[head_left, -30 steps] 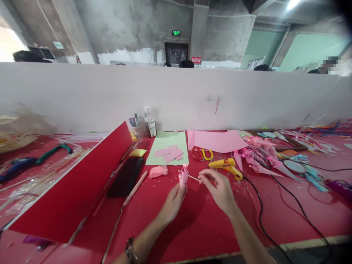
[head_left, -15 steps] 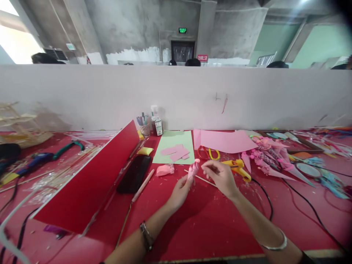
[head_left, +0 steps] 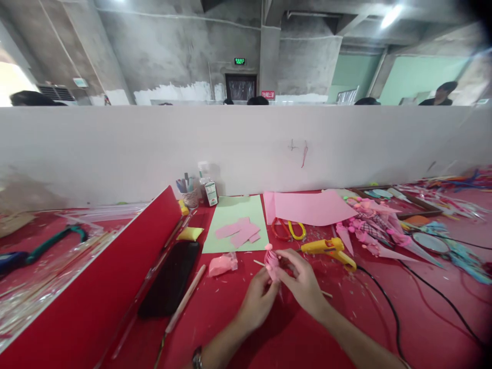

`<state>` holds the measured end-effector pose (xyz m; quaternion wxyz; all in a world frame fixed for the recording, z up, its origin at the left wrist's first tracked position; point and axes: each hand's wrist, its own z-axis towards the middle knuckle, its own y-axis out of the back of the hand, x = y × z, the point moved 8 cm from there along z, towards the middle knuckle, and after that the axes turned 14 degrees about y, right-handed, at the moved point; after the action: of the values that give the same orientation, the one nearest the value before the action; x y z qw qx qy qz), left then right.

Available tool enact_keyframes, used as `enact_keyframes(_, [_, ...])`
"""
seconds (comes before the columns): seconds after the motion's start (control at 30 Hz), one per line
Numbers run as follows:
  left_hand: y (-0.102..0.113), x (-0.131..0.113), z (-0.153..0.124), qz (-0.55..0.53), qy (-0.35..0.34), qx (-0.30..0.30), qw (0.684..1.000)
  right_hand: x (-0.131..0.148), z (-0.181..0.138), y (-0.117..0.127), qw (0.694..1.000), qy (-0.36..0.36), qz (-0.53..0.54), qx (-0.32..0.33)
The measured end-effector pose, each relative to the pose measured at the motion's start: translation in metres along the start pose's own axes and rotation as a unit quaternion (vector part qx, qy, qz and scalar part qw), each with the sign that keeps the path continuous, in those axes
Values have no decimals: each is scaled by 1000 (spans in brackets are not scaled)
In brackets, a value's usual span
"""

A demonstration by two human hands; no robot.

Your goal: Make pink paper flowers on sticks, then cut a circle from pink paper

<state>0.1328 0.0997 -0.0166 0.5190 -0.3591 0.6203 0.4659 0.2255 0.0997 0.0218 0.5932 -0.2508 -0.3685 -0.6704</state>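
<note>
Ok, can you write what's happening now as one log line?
left hand: holds small pink folded-paper piece | right hand: pinches same piece | yellow plastic glue gun: lies beside hands

left hand (head_left: 257, 302), right hand (head_left: 303, 282), pink paper cone (head_left: 272, 260)

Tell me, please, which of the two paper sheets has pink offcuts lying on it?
The light green sheet; the large pink sheet beside it carries none.

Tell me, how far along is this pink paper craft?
Done: a pile of finished pink cones lies at the right. In hand: the left hand and right hand both pinch one folded pink piece. Left, it seems: cut pink strips on the green sheet and a whole pink sheet lie unused, so probably several more to make.
</note>
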Motion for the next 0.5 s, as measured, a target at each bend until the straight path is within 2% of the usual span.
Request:
enact_keyframes(0.13, [4, 13, 1, 121, 35, 4, 992, -6, -3, -8, 999, -32, 35, 27])
enact_keyframes(0.37, [9, 19, 2, 149, 53, 9, 987, -14, -7, -18, 993, -84, 67, 52])
enact_keyframes(0.5, [18, 14, -1, 171, 54, -55, 982, -19, -11, -20, 988, -117, 85, 53])
